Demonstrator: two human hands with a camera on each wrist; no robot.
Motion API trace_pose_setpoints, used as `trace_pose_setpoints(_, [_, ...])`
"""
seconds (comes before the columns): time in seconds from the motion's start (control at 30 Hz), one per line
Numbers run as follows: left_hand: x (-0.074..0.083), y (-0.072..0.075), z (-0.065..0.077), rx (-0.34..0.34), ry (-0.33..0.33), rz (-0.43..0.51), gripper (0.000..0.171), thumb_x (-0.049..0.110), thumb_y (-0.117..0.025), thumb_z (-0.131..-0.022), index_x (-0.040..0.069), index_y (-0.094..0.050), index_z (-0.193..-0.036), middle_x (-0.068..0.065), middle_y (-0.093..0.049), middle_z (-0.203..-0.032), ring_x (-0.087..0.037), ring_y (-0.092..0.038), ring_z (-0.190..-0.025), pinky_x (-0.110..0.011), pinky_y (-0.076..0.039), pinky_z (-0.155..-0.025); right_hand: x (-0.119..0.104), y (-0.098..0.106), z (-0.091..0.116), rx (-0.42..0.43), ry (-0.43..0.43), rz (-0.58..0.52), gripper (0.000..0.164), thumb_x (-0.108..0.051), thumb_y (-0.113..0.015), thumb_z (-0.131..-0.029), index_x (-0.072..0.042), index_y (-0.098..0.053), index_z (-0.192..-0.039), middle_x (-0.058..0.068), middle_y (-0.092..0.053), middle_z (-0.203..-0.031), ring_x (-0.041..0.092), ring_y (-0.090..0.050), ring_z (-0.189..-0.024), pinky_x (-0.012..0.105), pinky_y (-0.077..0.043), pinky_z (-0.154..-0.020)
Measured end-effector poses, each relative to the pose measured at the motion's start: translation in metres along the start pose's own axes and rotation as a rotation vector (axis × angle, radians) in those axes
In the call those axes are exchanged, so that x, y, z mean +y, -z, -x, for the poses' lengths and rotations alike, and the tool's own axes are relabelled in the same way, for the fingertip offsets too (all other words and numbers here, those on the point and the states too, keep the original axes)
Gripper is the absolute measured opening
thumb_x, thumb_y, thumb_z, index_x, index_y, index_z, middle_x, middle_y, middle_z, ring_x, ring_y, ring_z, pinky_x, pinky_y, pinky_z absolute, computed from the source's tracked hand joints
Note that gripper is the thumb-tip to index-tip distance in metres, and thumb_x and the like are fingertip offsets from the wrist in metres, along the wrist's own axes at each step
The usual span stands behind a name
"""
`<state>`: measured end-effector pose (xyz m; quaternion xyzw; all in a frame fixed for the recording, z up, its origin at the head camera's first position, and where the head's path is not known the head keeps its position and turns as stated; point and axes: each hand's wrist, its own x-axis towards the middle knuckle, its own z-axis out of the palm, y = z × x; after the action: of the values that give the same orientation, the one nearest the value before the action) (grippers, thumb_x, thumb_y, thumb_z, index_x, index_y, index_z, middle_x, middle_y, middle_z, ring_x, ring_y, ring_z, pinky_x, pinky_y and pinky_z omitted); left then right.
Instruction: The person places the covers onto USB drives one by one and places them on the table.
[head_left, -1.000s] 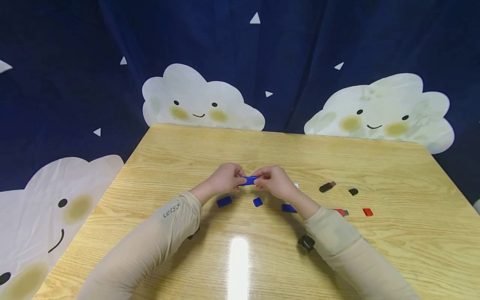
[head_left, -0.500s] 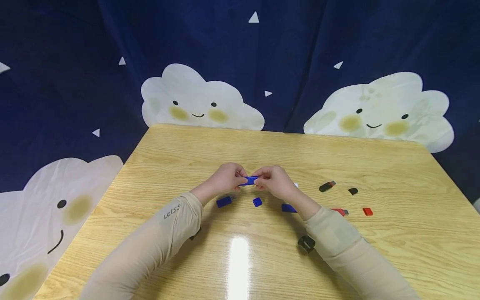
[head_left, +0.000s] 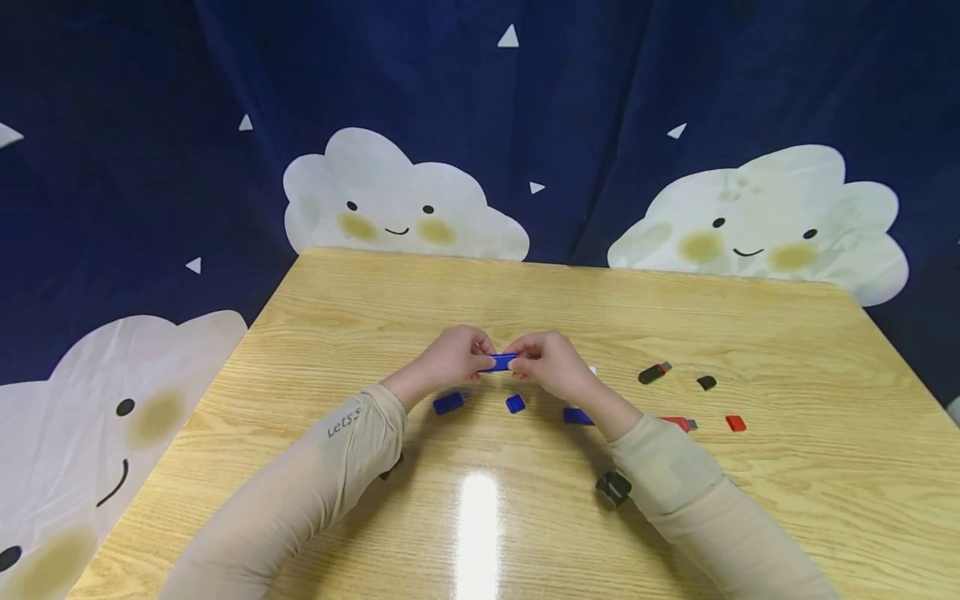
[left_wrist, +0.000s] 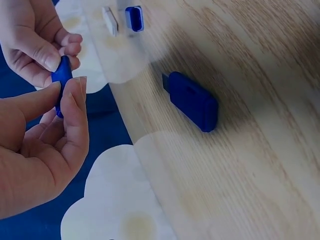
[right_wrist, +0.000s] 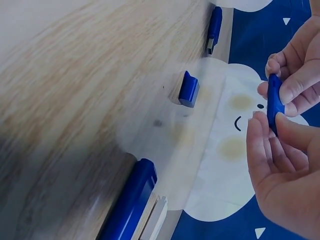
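Left grip [head_left: 453, 357]: thumb and fingers pinch the left end of a blue stick [head_left: 501, 362]. Right grip [head_left: 551, 362]: thumb and fingers pinch the right end of the same item. The blue stick lies level between both hands, raised clear of the tabletop [head_left: 555, 542], about mid-scene; the digits cover much of both ends, so its full form cannot be confirmed.

Below the hands, on the near side: a second stick [head_left: 449, 403], also blue, at left, metal connector pointing right; a blue cap [head_left: 515, 404] to its right, well apart. In the left wrist view the cap's hollow end shows. Farther right, a blue bar [head_left: 577, 416] is partly hidden by the right forearm. A white piece [head_left: 593, 371] shows just past the right hand, mostly concealed.

Right side: a black stick [head_left: 654, 373], connector outward, with a black cap [head_left: 707, 382] near it. Nearer, a red stick [head_left: 678, 424], partly under the sleeve's outline, and a red cap [head_left: 736, 423]. A black item [head_left: 613, 488] of unclear kind sits near, beside the right sleeve.
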<state>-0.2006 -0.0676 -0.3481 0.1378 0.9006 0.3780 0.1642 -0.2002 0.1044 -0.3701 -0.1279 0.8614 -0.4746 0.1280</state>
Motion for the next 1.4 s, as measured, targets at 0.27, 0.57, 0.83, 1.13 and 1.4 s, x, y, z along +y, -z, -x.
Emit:
trace_pose_setpoints(0.27, [-0.004, -0.003, -0.004, 0.083, -0.118, -0.156, 0.016, 0.007, -0.064, -0.086, 0.000, -0.062, -0.100, -0.008, -0.063, -0.086, -0.012, -0.050, -0.069, -0.018, -0.038, -0.060, -0.005, 0.002, -0.005, 0.064, -0.115, -0.154, 0.024, 0.000, -0.059, -0.088, 0.007, -0.055, -0.110, 0.027, -0.065, -0.087, 0.023, -0.065, -0.069, 0.033, -0.056, -0.068])
trace_pose_setpoints(0.57, [-0.007, -0.006, 0.000, 0.146, -0.167, -0.289, 0.020, 0.010, -0.065, -0.087, 0.002, -0.052, -0.100, -0.007, -0.061, -0.078, -0.013, -0.047, -0.064, -0.022, -0.036, -0.056, -0.004, 0.004, -0.006, 0.044, -0.109, -0.151, 0.026, 0.001, -0.060, -0.085, 0.008, -0.056, -0.110, 0.017, -0.064, -0.080, 0.015, -0.061, -0.064, 0.028, -0.054, -0.065])
trace_pose_setpoints(0.83, [-0.007, -0.003, 0.003, 0.216, -0.191, -0.417, 0.017, 0.018, -0.070, -0.084, 0.008, -0.061, -0.095, -0.004, -0.062, -0.083, -0.017, -0.053, -0.074, -0.031, -0.043, -0.067, -0.006, 0.002, -0.004, 0.100, -0.010, 0.103, 0.025, 0.000, -0.067, -0.077, 0.002, -0.062, -0.102, 0.007, -0.060, -0.074, 0.011, -0.050, -0.061, 0.021, -0.041, -0.056])
trace_pose_setpoints(1.13, [-0.014, -0.003, 0.003, 0.244, -0.215, -0.578, 0.018, 0.023, -0.071, -0.082, 0.008, -0.064, -0.090, -0.004, -0.064, -0.076, -0.018, -0.057, -0.069, -0.035, -0.046, -0.065, -0.007, -0.008, -0.008, 0.144, 0.059, 0.296, 0.023, -0.001, -0.070, -0.077, 0.003, -0.066, -0.099, 0.009, -0.064, -0.074, 0.012, -0.052, -0.064, 0.020, -0.040, -0.057])
trace_pose_setpoints(1.4, [-0.020, -0.002, 0.001, 0.230, -0.197, -0.581, 0.015, 0.020, -0.071, -0.082, 0.007, -0.064, -0.086, -0.004, -0.064, -0.077, -0.019, -0.057, -0.070, -0.036, -0.048, -0.067, -0.012, -0.019, -0.008, 0.176, 0.080, 0.349, 0.029, 0.001, -0.067, -0.077, 0.006, -0.065, -0.106, 0.007, -0.062, -0.069, 0.011, -0.050, -0.061, 0.020, -0.041, -0.057])
